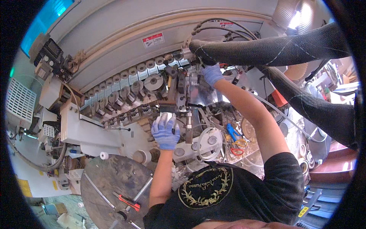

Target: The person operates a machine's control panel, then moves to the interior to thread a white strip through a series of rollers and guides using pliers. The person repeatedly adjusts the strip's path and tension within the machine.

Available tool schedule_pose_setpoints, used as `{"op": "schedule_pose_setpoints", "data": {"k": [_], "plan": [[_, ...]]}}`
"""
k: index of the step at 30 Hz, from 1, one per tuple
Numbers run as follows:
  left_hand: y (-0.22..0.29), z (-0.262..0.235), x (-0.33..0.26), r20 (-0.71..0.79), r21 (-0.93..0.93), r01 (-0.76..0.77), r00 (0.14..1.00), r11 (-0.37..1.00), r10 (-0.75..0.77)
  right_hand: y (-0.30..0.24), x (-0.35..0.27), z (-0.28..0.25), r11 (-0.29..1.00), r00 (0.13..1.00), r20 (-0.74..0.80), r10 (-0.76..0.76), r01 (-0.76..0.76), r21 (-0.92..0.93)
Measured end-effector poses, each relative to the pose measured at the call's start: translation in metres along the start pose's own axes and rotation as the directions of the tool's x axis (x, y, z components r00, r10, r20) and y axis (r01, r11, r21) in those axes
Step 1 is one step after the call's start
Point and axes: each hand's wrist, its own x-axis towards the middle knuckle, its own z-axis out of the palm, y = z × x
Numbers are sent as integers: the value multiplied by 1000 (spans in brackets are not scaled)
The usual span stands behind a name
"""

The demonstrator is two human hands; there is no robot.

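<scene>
My left hand (166,131), in a blue-and-white work glove, is at the front of the machine. Its fingers are apart and reach up to the lower edge of a dark metal block (167,104); any grip underneath is hidden. Farther off and to the right, my right hand (212,75) in a similar glove reaches in among metal parts below a thick black hose (259,51). Its fingertips are hidden there, so any hold does not show. A row of rollers (131,71) runs leftward along the machine, with a larger grey disc (153,81) nearest the block.
A round dark turntable (110,171) with metal arms and a red-handled tool (129,203) stands at lower left. Blue-handled pliers (231,132) and red-handled scissors (237,151) lie on the cluttered bench at right, near a white ring (209,143). A pale hose (286,116) crosses there.
</scene>
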Motion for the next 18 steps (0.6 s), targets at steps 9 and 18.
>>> {"op": "schedule_pose_setpoints", "data": {"k": [9, 18], "plan": [[0, 3, 2, -29, -27, -27, 999, 999, 26, 3, 16, 5, 996, 988, 129, 88, -90, 7], [-2, 1, 0, -11, 2, -7, 1000, 1000, 7, 9, -7, -18, 973, 999, 25, 22, -27, 227]]}}
